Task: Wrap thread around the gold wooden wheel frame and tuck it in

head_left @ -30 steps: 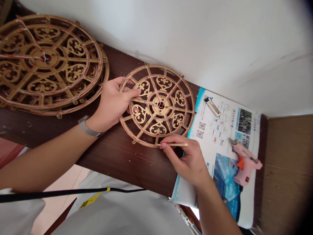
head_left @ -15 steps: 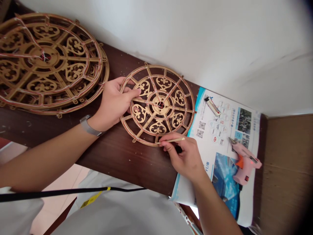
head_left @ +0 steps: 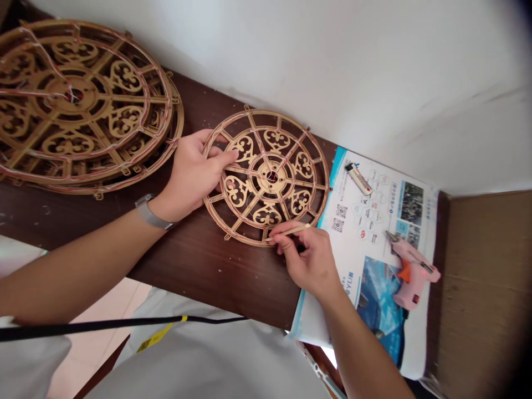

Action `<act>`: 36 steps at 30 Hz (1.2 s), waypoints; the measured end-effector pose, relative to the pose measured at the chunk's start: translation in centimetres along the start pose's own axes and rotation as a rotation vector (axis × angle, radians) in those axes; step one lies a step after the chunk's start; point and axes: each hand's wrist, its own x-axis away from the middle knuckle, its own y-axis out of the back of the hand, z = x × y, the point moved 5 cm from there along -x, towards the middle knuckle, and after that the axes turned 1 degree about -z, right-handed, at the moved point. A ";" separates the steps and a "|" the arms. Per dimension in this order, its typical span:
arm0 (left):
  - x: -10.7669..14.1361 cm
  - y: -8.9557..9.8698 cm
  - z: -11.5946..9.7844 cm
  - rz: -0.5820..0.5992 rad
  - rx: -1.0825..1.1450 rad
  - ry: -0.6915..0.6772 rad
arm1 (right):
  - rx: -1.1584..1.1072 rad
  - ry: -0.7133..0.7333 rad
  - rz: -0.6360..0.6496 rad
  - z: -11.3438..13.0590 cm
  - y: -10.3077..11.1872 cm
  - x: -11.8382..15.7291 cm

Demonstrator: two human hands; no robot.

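Observation:
A laser-cut wooden wheel (head_left: 272, 177) with scrolled openings and red-and-white thread along its spokes stands tilted on the dark table. My left hand (head_left: 189, 177) grips its left rim, with the thumb lying across the spokes. My right hand (head_left: 310, 260) pinches a thin wooden stick (head_left: 293, 230), whose tip is at the wheel's lower rim. A grey band (head_left: 149, 215) circles my left wrist. Behind my left hand lies a stack of larger threaded wooden wheels (head_left: 75, 94), close to my knuckles but apart from them.
The dark wood table (head_left: 208, 271) runs along a white wall (head_left: 332, 72). A printed leaflet (head_left: 374, 210) lies at its right end, under a pink glue gun (head_left: 411, 274) and a small utility knife (head_left: 358, 179). Brown cardboard (head_left: 486, 288) stands beyond.
My right hand has moved slightly up and left, tilting the stick, whose tip stays at the wheel's lower rim. The wheel and my left hand stay nearly still.

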 end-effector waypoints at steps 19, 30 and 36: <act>0.2 0.2 0.4 0.025 -0.012 -0.057 | 0.117 0.208 -0.151 1.1 -0.9 0.7; 0.2 -0.1 0.0 -0.002 -0.052 -0.057 | 0.226 0.254 -0.246 0.8 -1.8 1.9; 0.3 -0.1 -0.1 -0.008 -0.057 -0.056 | 0.231 0.229 -0.278 0.8 -1.7 1.7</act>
